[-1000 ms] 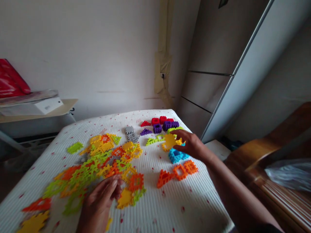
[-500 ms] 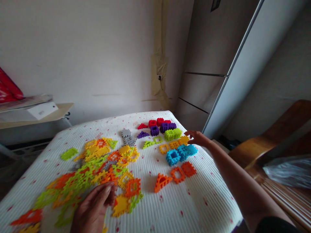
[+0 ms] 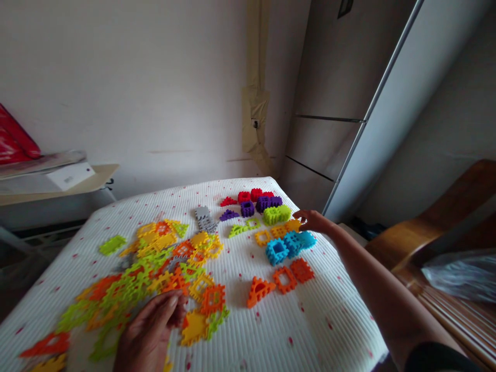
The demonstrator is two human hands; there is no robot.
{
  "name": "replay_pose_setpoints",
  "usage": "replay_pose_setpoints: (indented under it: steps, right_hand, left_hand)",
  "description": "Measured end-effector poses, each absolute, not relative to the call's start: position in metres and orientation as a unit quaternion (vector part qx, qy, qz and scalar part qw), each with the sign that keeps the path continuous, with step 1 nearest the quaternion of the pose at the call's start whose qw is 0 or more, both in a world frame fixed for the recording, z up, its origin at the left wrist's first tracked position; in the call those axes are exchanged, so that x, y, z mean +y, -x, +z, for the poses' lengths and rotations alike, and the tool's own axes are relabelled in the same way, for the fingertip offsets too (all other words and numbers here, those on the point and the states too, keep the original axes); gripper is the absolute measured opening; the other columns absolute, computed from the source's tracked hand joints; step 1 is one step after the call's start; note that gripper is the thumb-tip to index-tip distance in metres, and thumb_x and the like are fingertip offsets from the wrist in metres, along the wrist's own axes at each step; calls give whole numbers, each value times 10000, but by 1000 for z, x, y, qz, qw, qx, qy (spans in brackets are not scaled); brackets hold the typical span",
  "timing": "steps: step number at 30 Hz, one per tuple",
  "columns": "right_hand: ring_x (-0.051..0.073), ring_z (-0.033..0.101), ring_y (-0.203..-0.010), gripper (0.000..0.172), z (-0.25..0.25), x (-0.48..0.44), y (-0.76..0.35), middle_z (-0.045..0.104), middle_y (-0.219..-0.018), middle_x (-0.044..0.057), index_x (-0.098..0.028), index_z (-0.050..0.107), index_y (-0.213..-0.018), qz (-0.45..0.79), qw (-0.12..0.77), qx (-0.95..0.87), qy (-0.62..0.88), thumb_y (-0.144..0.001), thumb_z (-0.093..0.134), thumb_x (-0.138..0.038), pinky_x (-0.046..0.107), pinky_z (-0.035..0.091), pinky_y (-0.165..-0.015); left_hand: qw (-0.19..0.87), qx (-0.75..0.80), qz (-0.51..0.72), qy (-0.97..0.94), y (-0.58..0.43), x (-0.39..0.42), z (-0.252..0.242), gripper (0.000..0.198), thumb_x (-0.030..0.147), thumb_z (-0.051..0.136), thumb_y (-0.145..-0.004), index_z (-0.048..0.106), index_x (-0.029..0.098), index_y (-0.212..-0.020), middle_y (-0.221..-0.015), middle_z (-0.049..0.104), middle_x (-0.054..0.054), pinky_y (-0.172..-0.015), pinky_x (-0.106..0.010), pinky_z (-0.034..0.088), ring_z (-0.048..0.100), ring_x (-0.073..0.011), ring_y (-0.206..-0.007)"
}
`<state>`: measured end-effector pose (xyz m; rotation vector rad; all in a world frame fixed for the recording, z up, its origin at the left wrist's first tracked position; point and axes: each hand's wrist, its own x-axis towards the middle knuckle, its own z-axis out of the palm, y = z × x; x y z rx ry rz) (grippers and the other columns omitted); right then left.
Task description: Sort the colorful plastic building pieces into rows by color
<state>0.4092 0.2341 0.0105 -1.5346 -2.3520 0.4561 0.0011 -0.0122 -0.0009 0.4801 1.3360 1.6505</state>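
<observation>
My left hand (image 3: 153, 328) is closed at the front, thumb against curled fingers, beside a loose heap of interlocking plastic tiles (image 3: 134, 281) in green, yellow, orange and grey. Whatever its fingers hold, if anything, is hidden. At the right side of the table, my right hand (image 3: 312, 221) has its thumb and fingers around the outer edge of a yellow square tile (image 3: 293, 225). That tile ends a row with yellow frame tiles (image 3: 262, 237). Just in front of it lie blue tiles (image 3: 291, 244); green tiles (image 3: 277, 214) stand behind.
Purple tiles (image 3: 269, 202) and red tiles (image 3: 256, 194) form rows at the far right. Orange tiles (image 3: 284, 279) lie nearer, grey tiles (image 3: 202, 217) mid-table. A wall and a cabinet (image 3: 329, 93) rise behind the white quilted cover (image 3: 271, 336). A wooden chair (image 3: 434, 222) stands right.
The view has shifted very slightly. My right hand has edged a little left at the yellow square tile; my left hand stays in place.
</observation>
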Motion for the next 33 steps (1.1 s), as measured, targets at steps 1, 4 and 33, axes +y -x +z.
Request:
replay_pose_setpoints:
  steps: [1,4,33]
  right_hand:
    - [169,656,-807,492,10,235,-409,698,-992,44,-177,652,-1066,160,147,-816,535,-584,706,-94,243,514,-710]
    - [167,659,-802,487,8,237,-409,701,-988,34,-189,661,-1055,163,146,-813,540,-580,700,-86,235,513,-703]
    - [184,566,-472,180,62,180,-363,638,-636,36,-242,656,-913,-12,365,-797,481,-797,580,-358,298,413,-445]
  left_hand:
    - [464,544,672,-196,-1,-12,-1,380,371,835,-495,673,172,-775,-709,699,-13,-575,-201,518,605,-130,-642]
    - [460,543,673,-200,-1,-12,-1,368,375,827,-515,672,175,-782,-704,695,-8,-571,-202,513,597,-126,-637]
    - [93,687,346,-632,23,-2,12,217,149,525,-730,713,235,-797,-866,687,-33,-840,-337,430,574,-199,-885]
